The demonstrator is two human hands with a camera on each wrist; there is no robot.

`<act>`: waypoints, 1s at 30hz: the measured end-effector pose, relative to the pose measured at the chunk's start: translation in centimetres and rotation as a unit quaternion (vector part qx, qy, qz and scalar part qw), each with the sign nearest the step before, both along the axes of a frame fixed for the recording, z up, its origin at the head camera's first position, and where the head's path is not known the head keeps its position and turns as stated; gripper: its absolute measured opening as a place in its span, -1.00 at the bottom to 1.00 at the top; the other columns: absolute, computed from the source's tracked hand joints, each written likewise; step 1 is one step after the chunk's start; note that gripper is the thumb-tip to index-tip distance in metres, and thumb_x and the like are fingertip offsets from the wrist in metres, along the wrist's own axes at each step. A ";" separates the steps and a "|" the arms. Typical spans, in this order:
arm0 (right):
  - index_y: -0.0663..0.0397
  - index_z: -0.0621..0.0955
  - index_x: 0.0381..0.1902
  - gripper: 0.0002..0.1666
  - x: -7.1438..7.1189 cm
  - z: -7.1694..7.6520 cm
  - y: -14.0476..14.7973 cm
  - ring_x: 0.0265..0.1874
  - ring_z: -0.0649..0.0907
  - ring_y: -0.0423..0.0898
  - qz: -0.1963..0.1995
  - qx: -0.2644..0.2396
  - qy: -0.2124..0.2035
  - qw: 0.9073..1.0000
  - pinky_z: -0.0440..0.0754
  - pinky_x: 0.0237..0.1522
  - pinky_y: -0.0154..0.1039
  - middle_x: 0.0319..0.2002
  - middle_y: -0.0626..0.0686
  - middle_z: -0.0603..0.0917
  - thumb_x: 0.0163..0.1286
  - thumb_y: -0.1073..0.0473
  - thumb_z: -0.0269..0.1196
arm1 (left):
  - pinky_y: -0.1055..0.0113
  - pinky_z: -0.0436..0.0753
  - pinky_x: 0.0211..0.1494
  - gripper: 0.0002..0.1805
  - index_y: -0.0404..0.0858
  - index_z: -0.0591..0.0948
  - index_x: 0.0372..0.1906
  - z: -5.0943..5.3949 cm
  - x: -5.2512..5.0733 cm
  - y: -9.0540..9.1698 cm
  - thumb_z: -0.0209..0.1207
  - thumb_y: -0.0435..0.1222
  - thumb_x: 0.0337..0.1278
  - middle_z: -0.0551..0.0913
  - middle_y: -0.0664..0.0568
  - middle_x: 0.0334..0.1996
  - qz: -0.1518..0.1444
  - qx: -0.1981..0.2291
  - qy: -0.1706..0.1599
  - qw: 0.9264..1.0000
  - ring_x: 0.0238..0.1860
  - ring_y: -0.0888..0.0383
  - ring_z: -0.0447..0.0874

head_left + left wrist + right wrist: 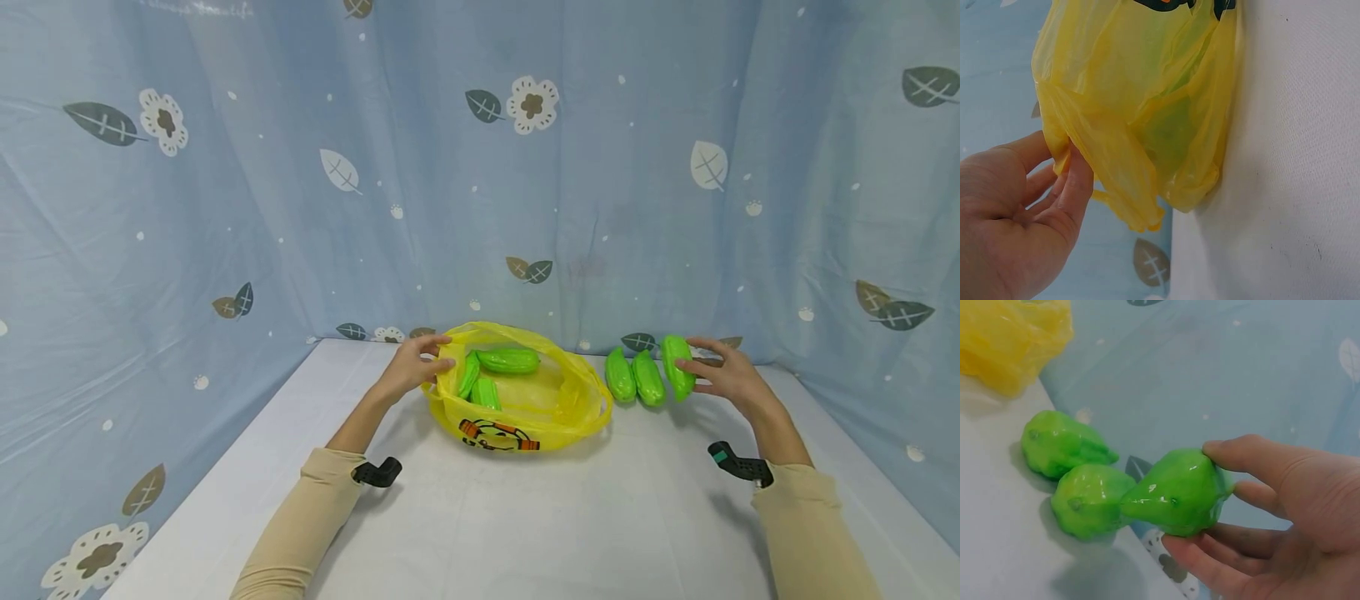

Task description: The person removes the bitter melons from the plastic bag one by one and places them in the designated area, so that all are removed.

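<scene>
In the head view, a yellow plastic bag (517, 429) lies with its mouth spread, and three glossy green bitter melons (508, 361) are inside it. My left hand (412, 367) pinches the bag's left rim between thumb and fingers; the left wrist view shows the thin film (1110, 162) bunched there. At the right, my right hand (731, 379) holds another bitter melon (677, 365) by its side, raised above the table. Two more bitter melons (1060, 444) lie side by side between that hand and the bag. The held one (1175, 494) has lumpy ridges and a pointed end.
The white table (555, 525) ends at a blue curtain (435, 192) printed with leaves and flowers, which hangs behind and along both sides. A loop handle of the bag (606, 408) sticks out on its right. Black wrist mounts (377, 472) sit on both forearms.
</scene>
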State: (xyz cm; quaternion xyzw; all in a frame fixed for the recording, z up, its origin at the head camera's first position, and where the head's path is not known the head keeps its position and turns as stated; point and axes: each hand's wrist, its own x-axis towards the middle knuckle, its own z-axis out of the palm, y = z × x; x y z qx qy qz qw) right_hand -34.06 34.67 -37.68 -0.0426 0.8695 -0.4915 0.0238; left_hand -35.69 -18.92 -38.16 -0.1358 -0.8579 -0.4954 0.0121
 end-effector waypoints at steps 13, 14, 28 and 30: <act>0.05 0.06 0.57 0.05 -0.9 -1.8 0.8 0.31 0.42 0.32 -0.045 -0.007 0.019 0.999 0.75 -0.08 -0.15 0.44 0.48 0.16 0.34 -0.25 0.24 | 0.03 0.76 -0.10 -0.44 -0.14 0.49 0.32 0.1 0.0 0.1 0.30 -0.15 0.23 0.51 -0.17 0.01 0.001 -0.007 0.001 1.000 -0.13 0.02 0.70; -0.01 0.10 0.56 0.03 -1.4 -2.4 1.2 0.26 0.49 0.24 -0.055 -0.012 0.020 0.998 0.76 -0.11 -0.17 0.44 0.45 0.19 0.32 -0.25 0.26 | 0.03 0.76 -0.10 -0.44 -0.15 0.49 0.32 0.1 0.0 0.1 0.30 -0.15 0.23 0.51 -0.17 0.01 0.001 -0.008 0.001 1.000 -0.12 0.02 0.69; 0.08 0.24 0.50 0.15 -3.6 -4.8 2.0 0.14 0.61 0.11 -0.118 -0.009 -0.001 0.993 0.76 -0.28 -0.28 0.44 0.41 0.23 0.14 -0.39 0.35 | 0.04 0.76 -0.11 -0.44 -0.13 0.50 0.31 0.1 0.1 0.0 0.30 -0.15 0.23 0.51 -0.16 0.00 0.001 -0.003 -0.001 1.000 -0.12 0.02 0.67; 0.05 0.27 0.49 0.17 -3.6 -4.8 1.9 0.09 0.64 0.05 -0.138 -0.010 -0.012 0.990 0.75 -0.35 -0.32 0.42 0.37 0.30 0.08 -0.41 0.37 | 0.04 0.76 -0.11 -0.44 -0.13 0.49 0.31 0.1 0.1 0.0 0.30 -0.15 0.23 0.51 -0.16 0.00 0.001 -0.003 0.000 1.000 -0.13 0.03 0.68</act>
